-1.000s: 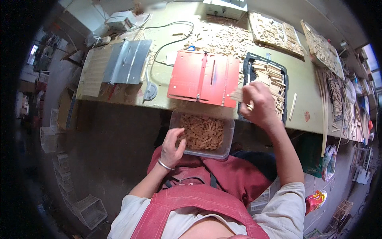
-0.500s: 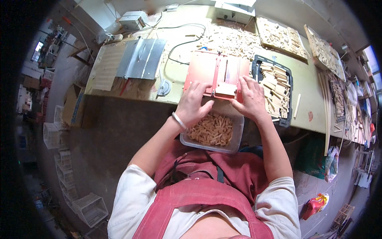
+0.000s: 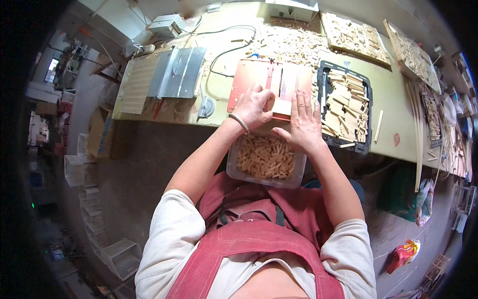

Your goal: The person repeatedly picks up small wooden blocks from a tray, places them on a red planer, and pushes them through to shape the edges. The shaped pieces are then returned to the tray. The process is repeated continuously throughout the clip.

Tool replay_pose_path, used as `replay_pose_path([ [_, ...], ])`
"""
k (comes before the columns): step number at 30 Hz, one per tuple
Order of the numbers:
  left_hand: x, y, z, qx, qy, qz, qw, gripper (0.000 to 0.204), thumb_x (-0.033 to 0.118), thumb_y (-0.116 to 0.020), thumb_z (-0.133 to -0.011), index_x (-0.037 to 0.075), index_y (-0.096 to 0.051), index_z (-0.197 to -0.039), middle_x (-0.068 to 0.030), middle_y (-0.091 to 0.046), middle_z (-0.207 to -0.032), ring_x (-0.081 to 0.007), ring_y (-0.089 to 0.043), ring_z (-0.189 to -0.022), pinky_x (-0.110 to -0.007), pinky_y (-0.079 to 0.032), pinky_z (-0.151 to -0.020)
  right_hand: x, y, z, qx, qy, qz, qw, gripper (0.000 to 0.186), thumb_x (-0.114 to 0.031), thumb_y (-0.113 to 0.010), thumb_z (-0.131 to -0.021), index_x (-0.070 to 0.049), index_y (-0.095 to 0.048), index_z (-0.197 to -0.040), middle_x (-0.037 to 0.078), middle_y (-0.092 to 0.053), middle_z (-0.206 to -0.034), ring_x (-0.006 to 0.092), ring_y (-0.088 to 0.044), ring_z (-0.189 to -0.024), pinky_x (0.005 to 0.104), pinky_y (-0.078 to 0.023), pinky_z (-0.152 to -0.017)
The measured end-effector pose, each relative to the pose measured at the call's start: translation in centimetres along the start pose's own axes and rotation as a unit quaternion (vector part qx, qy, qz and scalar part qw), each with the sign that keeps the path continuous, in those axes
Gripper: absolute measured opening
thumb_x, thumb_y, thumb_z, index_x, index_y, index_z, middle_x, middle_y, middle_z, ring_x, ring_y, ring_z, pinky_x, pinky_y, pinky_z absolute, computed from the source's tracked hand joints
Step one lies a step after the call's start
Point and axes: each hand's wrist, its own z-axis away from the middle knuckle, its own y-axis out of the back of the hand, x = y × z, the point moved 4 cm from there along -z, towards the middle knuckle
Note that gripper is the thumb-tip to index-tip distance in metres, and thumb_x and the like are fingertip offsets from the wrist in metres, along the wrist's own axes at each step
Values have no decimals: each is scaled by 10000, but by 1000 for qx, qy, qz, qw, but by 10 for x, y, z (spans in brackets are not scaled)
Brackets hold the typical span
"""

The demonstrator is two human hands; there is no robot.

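Observation:
A small red table saw with a slot and blade stands at the bench's near edge. My left hand is over its near left part, fingers bent in and thumb close to the index finger; whatever they hold is hidden. My right hand lies with fingers stretched out along the saw's right side, beside a pale wooden piece near the front of the table. Just below both hands, a clear plastic tub at my lap holds many short cut wood pieces.
A black crate of wood strips sits right of the saw. Loose wood bits and a filled wooden tray lie behind. Left are a grey metal saw table, a protractor-like gauge and a black cable.
My left hand has moved right across the saw, and its fingers have bent in. My right hand has shifted slightly left, its fingers now straighter.

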Motion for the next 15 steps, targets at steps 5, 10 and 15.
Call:
replay_pose_path([
  [5, 1, 5, -1, -7, -7, -19, 1000, 336, 190, -806, -792, 114, -706, -1104, -141, -608, -1063, -334, -661, -1028, -437, -571, -913, 6, 18, 5, 54, 29, -47, 997, 1035, -601, -740, -893, 14, -350, -1628, 200, -352, -1677, 332, -294, -1582, 535, -211, -1279],
  [10, 2, 6, -2, -7, -6, -25, 1000, 319, 206, -809, -791, 118, -705, -1080, -135, -609, -1061, -325, -665, -1018, -436, -574, -907, 18, 36, -10, 71, 35, -196, 977, 441, -230, -828, -873, -83, -696, -1267, 115, -679, -1227, 309, -619, -1205, 477, -432, -1055],
  [15, -2, 3, -3, -8, -5, -9, 1000, 312, 192, -802, -779, 123, -693, -1063, -140, -603, -1072, -354, -652, -1050, -468, -562, -920, 22, 23, -24, 92, 63, -311, 944, 153, -107, -753, -864, -36, -618, -854, 166, -670, -863, 370, -677, -912, 488, -525, -860],
])
